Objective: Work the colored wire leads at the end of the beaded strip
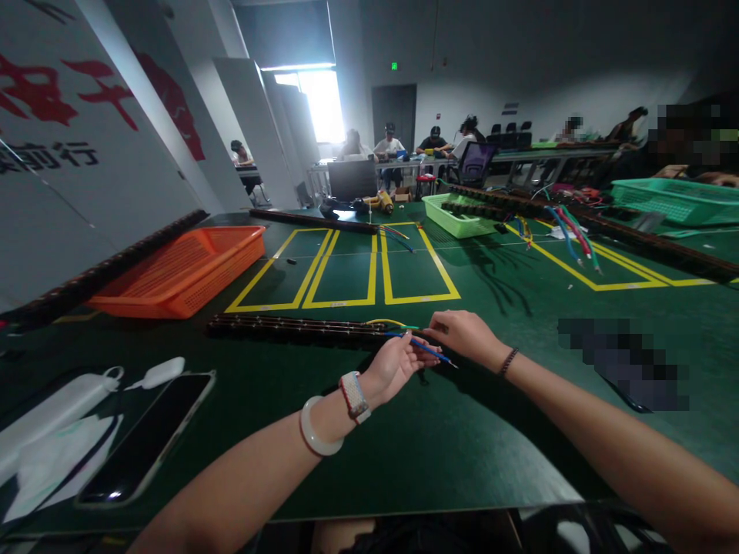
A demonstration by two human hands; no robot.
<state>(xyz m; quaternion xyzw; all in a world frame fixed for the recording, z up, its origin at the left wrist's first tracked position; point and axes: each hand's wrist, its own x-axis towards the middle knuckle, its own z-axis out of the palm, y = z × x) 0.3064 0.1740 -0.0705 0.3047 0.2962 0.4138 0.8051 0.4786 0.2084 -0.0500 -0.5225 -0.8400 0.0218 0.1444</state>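
Note:
A long dark strip bundle (289,326) lies across the green table in front of me, with wires coming out of its right end. My left hand (396,368) is palm up at that end, its thumb and fingers closed around a blue wire (433,352). The bare tip of this wire sticks out past the fingers to the right. My right hand (467,338) is just to the right, its fingers pinched together by the wire ends; what lies between them is hidden. A yellow-green wire (388,323) arches from the strip bundle toward the right fingertips.
An orange basket (185,296) stands at left, with another dark strip (115,265) along it. A phone (150,438) and white power bank (58,415) lie front left. Behind are yellow tape frames (340,302), a green basket (462,223) and wired strips. People sit at far tables.

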